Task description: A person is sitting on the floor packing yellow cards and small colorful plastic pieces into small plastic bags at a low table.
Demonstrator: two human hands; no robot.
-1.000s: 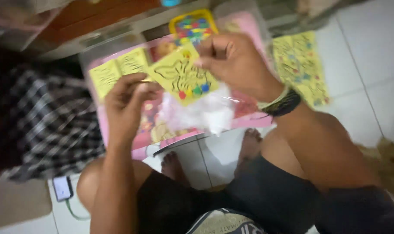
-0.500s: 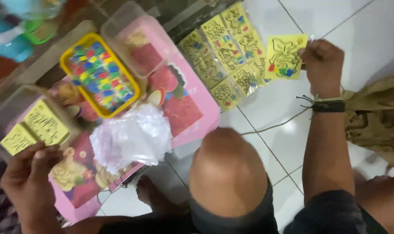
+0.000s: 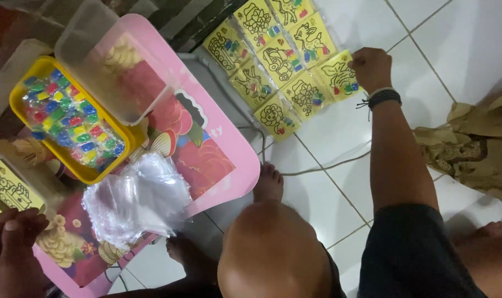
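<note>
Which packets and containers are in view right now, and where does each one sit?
Bagged yellow picture cards: rows on the white floor tiles; right hand rests on the end packet.
Yellow tray: on the pink table, rectangular, filled with small multicoloured sachets.
Clear plastic tub: table's far edge, rectangular.
Stack of clear bags: table's near side.
Yellow card: by the left hand.

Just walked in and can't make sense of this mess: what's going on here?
A person sits over a pink table. Their right hand rests on a bagged yellow picture card, at the end of rows of similar cards on the tiled floor. Their left hand is beside yellow cards in a clear box. A pile of clear bags and a yellow tray of coloured packets sit on the table.
</note>
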